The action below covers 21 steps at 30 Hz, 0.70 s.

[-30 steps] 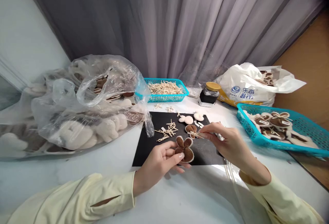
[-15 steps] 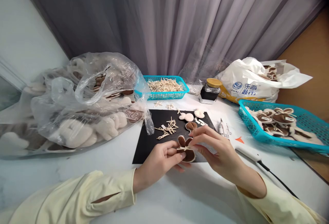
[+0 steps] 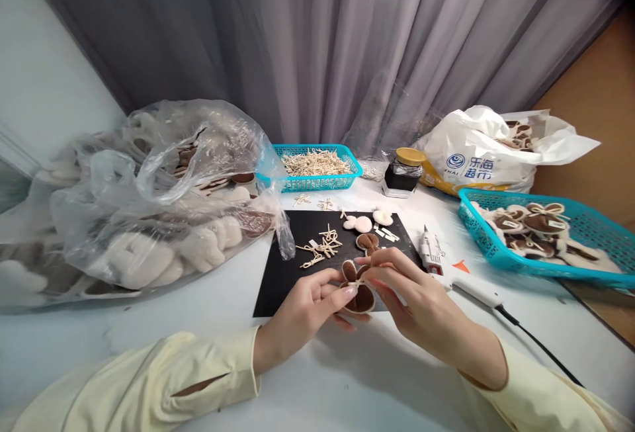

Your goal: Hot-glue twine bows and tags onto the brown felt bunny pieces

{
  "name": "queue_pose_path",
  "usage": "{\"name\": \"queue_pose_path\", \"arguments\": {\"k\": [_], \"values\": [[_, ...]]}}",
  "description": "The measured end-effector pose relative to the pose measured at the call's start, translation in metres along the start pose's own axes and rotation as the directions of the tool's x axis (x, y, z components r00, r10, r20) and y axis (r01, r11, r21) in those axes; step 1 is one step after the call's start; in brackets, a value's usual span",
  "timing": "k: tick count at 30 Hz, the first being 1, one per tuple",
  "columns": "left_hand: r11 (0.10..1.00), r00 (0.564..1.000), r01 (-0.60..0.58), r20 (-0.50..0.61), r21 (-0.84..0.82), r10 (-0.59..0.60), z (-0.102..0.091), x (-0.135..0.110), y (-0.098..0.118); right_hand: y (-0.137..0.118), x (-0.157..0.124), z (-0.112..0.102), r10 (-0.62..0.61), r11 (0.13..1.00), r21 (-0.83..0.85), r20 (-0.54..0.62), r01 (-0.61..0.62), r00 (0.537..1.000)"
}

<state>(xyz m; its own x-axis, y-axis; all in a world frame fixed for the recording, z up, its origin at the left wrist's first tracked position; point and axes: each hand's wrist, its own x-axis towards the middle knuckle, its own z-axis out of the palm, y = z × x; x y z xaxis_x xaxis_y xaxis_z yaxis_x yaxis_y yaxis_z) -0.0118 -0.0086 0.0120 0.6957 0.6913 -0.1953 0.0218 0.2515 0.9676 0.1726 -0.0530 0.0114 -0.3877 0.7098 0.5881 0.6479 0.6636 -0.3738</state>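
A brown bunny-shaped piece [image 3: 362,300] with a pale fleecy edge is held over the front of a black mat [image 3: 280,286]. My left hand [image 3: 305,309] grips it from the left, the thumb on its front and fingers behind. Across the neck of the piece lies a cream cord bow [image 3: 355,284]. From the right, my right hand [image 3: 419,300] has its thumb and index finger pinched at the bow's right end. Just beyond my fingers lies another brown piece [image 3: 368,242]. Several loose cord bows [image 3: 327,245] rest on the mat, with pale fleecy pieces [image 3: 358,223] behind.
A white glue gun [image 3: 473,288] with a black cable lies right of the mat. Blue baskets hold cord bows [image 3: 317,162] and finished bunnies [image 3: 543,220]. A large clear bag [image 3: 163,180] fills the left; a white bag [image 3: 476,154] and lidded jar [image 3: 404,174] stand behind.
My left thumb has shifted up toward the bow, and my right fingers have moved in slightly closer to it. The view has shifted a little.
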Motion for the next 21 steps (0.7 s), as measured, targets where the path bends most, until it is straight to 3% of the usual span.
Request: {"name": "queue_pose_path", "arguments": {"k": [16, 21], "values": [[1.000, 0.999, -0.022, 0.041, 0.002, 0.022, 0.0024, 0.0010, 0.0012, -0.0035, 0.0004, -0.0053, 0.002, 0.983, 0.182, 0.088, -0.018, 0.996], [0.999, 0.999, -0.040, -0.003, 0.037, 0.040, 0.0023, 0.0013, 0.0019, -0.0052, 0.0038, -0.0093, 0.106, 0.941, 0.315, 0.077, -0.125, 0.991]]}}
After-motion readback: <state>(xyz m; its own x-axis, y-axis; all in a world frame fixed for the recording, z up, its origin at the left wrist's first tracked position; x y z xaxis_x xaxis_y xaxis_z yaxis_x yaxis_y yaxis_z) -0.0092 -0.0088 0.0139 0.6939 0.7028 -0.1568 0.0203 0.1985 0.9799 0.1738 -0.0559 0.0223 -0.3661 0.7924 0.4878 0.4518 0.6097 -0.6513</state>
